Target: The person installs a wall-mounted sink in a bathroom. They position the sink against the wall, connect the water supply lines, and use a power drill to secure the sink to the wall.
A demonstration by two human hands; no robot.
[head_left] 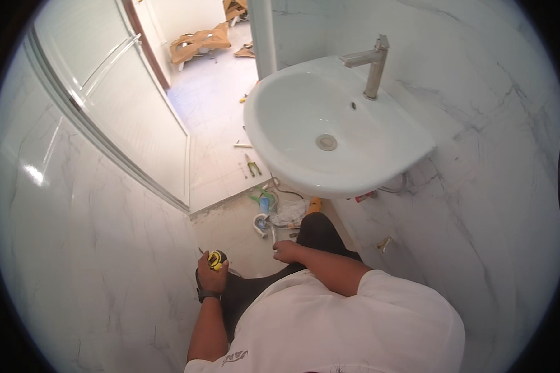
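Note:
My left hand (pixel 212 277), with a dark band at its wrist, is closed around a yellow and black tape measure (pixel 216 259) near the left wall. Closer to the middle, my right hand (pixel 287 252) is closed beside my bent knee. A thin, pale, rod-like piece (pixel 275 234) sticks up from its fingers; its kind is too small to make out. Just beyond that hand, a curved white pipe (pixel 259 226) lies on the floor by a crumpled clear plastic bag (pixel 290 212) and a green and blue wrapper (pixel 264 202).
A white washbasin (pixel 292 158) with a metal faucet (pixel 375 65) juts from the right wall above the floor items. Green-handled pliers (pixel 252 166) lie past the doorway threshold. A white door (pixel 121 105) stands at the left. Farther off is torn cardboard (pixel 199 45).

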